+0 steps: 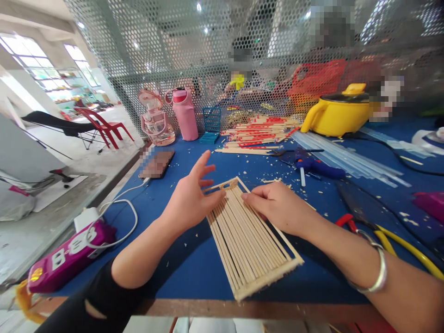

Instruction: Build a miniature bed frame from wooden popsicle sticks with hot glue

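In front of me on the blue tabletop is a flat panel of pale wooden sticks (248, 238), laid side by side within a thin rectangular stick frame. My left hand (194, 199) is over its far left corner, fingers stretched out and apart, the thumb lying over the far ends of the sticks. At the right side, my right hand (277, 206) has thumb and fingers closed on the panel near its far end. Whether it pinches one stick or the frame's edge cannot be made out. A gap shows between the sticks and the frame's right rail.
A blue glue gun (317, 166), clear glue sticks (347, 155) and wrapped chopsticks (258, 132) lie beyond the panel. Yellow-handled pliers (409, 245) are at right. A yellow pot (338, 113), pink bottle (185, 115), phone (157, 164) and purple power strip (69, 254) stand around.
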Demonstrator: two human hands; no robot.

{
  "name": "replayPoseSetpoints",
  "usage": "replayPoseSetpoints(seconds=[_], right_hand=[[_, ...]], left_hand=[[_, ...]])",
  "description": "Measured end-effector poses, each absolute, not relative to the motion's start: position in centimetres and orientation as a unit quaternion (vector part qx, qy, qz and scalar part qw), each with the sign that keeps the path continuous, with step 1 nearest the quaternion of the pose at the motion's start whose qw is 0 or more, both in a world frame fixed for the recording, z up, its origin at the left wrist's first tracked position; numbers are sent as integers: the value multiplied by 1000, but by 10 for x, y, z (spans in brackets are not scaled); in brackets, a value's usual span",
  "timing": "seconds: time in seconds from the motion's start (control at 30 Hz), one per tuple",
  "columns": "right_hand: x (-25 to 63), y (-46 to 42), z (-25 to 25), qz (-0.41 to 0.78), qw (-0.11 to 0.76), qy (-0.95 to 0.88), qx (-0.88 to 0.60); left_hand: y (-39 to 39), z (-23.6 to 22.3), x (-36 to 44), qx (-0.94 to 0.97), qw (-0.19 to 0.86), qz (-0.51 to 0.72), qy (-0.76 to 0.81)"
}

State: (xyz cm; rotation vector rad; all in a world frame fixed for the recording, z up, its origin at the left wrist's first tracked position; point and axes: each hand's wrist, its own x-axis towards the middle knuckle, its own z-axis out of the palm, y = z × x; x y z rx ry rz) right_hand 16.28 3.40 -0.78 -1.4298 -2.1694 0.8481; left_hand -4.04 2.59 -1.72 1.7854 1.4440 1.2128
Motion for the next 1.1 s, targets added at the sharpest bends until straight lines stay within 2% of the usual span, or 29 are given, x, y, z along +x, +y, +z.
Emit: replayPoseSetpoints(seconds=[0.1,0.17,0.23,0.27,0.33,0.4,0.5,0.73,1.1], right_hand=[[168,29,3,279,274,-787,-476],[173,23,14,206,377,-778,-459],[178,18,23,96,493,-746,-438],[179,18,25,45,538,-729,-420],[180,23,24,-9,590,-715,-376],[179,35,16,1,600,-716,-357],[176,54,0,41,583,-718,-378],[161,55,-21,90,528,-759,-370],[164,46,-18,103,489,-777,-383]], left_hand=[[22,-2,-49,628,188,567,499],[15,10,-51,558,137,677,460],[4,20,-47,512,132,745,406],[-2,24,-43,519,154,752,376],[-10,30,-31,562,308,690,336],[-13,34,-19,525,484,623,319],[-13,37,-7,429,607,581,332],[-11,31,6,337,670,544,375],[-15,40,12,278,657,583,387]])
